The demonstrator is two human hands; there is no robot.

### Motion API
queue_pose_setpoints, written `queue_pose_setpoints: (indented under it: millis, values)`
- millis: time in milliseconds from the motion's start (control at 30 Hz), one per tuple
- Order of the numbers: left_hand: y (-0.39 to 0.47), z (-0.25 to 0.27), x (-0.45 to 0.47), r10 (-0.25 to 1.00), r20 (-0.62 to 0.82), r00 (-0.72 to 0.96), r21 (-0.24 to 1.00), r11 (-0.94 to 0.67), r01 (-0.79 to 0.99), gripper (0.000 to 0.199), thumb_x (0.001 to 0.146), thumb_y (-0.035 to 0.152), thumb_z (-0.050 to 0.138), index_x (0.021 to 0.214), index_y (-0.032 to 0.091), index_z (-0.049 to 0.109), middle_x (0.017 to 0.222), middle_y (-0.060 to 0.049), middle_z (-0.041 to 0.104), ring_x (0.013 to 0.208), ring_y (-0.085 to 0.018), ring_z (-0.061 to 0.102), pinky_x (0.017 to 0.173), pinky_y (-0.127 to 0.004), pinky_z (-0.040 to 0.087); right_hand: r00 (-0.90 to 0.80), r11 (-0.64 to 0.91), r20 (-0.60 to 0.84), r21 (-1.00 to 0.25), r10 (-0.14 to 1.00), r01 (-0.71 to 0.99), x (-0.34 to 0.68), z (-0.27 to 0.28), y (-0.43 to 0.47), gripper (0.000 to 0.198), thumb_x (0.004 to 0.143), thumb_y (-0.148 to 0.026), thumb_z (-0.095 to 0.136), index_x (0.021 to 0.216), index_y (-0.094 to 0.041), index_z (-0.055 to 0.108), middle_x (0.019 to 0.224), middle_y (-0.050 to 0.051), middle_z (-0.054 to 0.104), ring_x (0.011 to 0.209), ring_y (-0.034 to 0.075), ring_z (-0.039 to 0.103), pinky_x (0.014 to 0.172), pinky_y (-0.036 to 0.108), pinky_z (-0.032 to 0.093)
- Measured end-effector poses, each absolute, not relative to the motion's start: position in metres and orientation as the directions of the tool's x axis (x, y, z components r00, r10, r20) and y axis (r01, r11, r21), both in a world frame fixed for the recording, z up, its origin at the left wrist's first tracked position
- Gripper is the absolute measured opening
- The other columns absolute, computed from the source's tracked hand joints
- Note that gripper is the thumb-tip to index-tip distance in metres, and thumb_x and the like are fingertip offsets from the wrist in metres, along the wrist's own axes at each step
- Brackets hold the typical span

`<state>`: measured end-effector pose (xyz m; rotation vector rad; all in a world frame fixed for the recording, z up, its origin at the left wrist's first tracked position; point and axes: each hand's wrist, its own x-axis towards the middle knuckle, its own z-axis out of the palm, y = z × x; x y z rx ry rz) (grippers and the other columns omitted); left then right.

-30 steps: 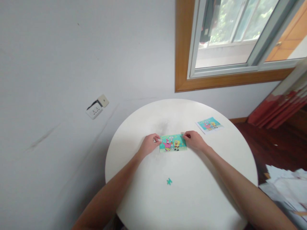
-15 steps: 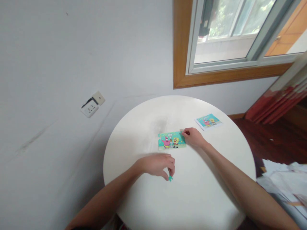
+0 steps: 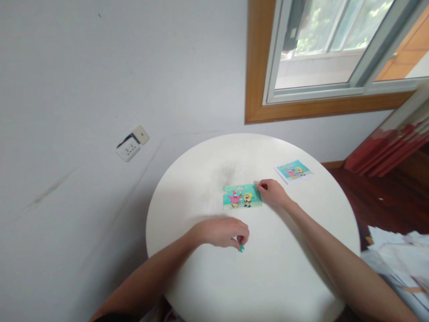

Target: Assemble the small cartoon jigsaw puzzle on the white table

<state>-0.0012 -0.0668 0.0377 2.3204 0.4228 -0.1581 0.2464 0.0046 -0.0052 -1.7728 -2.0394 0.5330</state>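
Pinching a small teal puzzle piece [image 3: 241,248] between thumb and fingertips of the left hand [image 3: 225,231], on the near side of the jigsaw [image 3: 234,200]. Curling the right hand [image 3: 273,193] at its far right corner, cannot tell whether gripping. Looks nearly all joined, apparently gapped at the left edge, with only the pinched piece seen loose.

Tabletop [image 3: 268,277] was smooth with a soft sheen, tbh, apart from a greyish smudge. The jigsaw [image 3: 241,197] looked like printed card, and the loose piece [image 3: 241,248] matched. The picture sheet [image 3: 294,171] read as paper. Wall [image 3: 83,80] was matt paint with scuffs, socket [image 3: 128,149] smooth plastic, window trim [image 3: 256,67] varnished-looking wood, curtain [image 3: 385,152] folded cloth, floor [image 3: 365,188] dark, wood-look and slightly shiny.
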Motion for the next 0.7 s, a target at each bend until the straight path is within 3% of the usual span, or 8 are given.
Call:
queue_pose_setpoints:
  millis: [200, 367, 533, 700]
  values:
    - [-0.067, 0.039, -0.002, 0.278, -0.254, 0.926, 0.715, -0.591, 0.373, 0.014, 0.083, 0.010, 0.067, 0.090, 0.020, 0.061, 0.077, 0.003, 0.058, 0.067, -0.011, 0.053, 0.061, -0.019, 0.038, -0.129, 0.126, 0.031, -0.517, 0.991, 0.847, 0.246, -0.003, 0.004, 0.026, 0.091, -0.036, 0.053, 0.075, -0.020, 0.067, 0.076, 0.005, 0.070, 0.066, 0.015, 0.057, 0.060, 0.026, 0.032]
    - [-0.064, 0.038, -0.002, 0.324, -0.180, 0.929, 0.729, -0.589, 0.347, 0.028, 0.084, 0.008, 0.064, 0.108, 0.022, 0.062, 0.075, 0.004, 0.057, 0.065, -0.010, 0.051, 0.062, -0.019, 0.038, -0.127, 0.126, 0.033, -0.514, 0.991, 0.849, 0.246, -0.004, 0.003, 0.026, 0.090, -0.036, 0.053, 0.075, -0.020, 0.066, 0.076, 0.004, 0.070, 0.066, 0.015, 0.057, 0.061, 0.026, 0.032]
    - [-0.060, 0.031, -0.001, 0.412, -0.138, 0.901, 0.682, -0.620, 0.388, 0.023, 0.086, 0.015, 0.066, 0.108, 0.020, 0.068, 0.080, 0.001, 0.061, 0.069, -0.011, 0.054, 0.067, -0.021, 0.040, -0.132, 0.129, 0.030, -0.515, 0.991, 0.847, 0.247, -0.003, 0.004, 0.027, 0.091, -0.036, 0.053, 0.075, -0.020, 0.067, 0.075, 0.004, 0.070, 0.065, 0.014, 0.056, 0.060, 0.026, 0.032]
    - [-0.061, 0.026, 0.003, 0.410, -0.117, 0.904, 0.675, -0.635, 0.376, 0.016, 0.087, 0.019, 0.070, 0.102, 0.021, 0.070, 0.090, -0.001, 0.062, 0.081, -0.013, 0.059, 0.075, -0.021, 0.043, -0.134, 0.130, 0.031, -0.521, 0.991, 0.844, 0.247, -0.004, 0.004, 0.027, 0.091, -0.036, 0.053, 0.075, -0.020, 0.067, 0.075, 0.004, 0.070, 0.064, 0.014, 0.056, 0.059, 0.026, 0.032]
